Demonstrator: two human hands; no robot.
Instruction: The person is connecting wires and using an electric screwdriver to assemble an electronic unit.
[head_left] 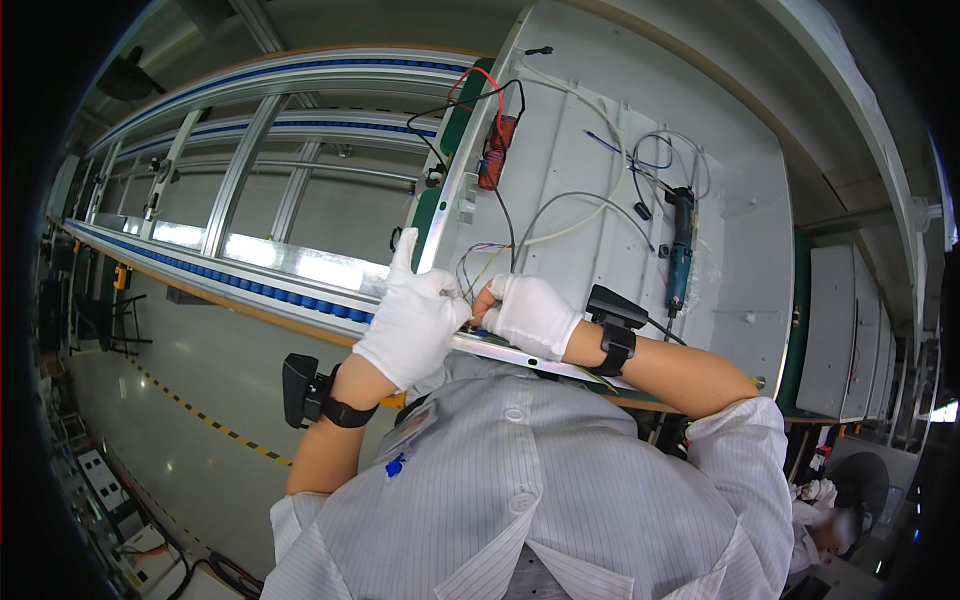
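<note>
My left hand, in a white glove, is at the near left corner of a large light-grey metal enclosure. One of its fingers points up while the others curl closed toward my right hand. My right hand, gloved with bare fingertips showing, is closed in a pinch against it. Thin coloured wires run down to where the fingertips meet; what each hand grips is hidden there. A black cable and a grey cable lead up from the same spot. Black devices are strapped to both wrists.
Inside the enclosure lie a teal power screwdriver, loose blue and grey cables and a red device with red and black leads. Left stands a roller conveyor frame. A grey cabinet is at right; another person sits lower right.
</note>
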